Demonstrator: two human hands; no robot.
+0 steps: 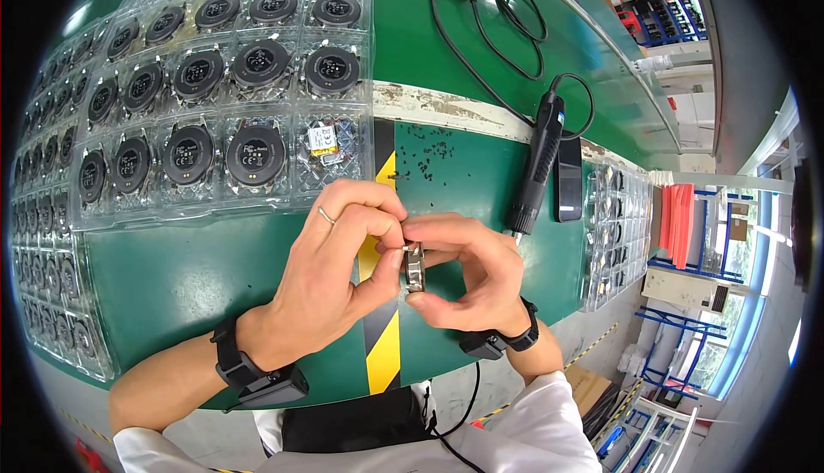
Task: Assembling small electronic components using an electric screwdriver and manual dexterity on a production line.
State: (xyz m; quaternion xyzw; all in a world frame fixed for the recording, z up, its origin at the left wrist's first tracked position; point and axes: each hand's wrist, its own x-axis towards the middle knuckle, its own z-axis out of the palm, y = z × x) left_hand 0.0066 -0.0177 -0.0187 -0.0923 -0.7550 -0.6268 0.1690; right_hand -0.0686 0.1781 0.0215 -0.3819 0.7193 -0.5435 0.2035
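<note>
Over the bench my right hand (pixel 481 267) grips a silver metal watch case (pixel 415 271) on edge, with the thumb below and the fingers above. My left hand (pixel 330 258) meets it from the left. Its thumb and index finger are pinched together against the upper side of the case; whatever is between them is too small to make out. Beyond the left hand, a clear plastic tray (pixel 292 203) holds round black watch bodies in rows. In its near right pocket lies a small battery (pixel 323 140) with a white and yellow label.
A black electric screwdriver (pixel 538 164) with a cable lies right of my hands, beside a dark phone (pixel 568 179). Several tiny black screws (pixel 427 151) are scattered ahead. Yellow-black tape (pixel 384 357) crosses the green bench. Another clear tray (pixel 616 233) stands at the right edge.
</note>
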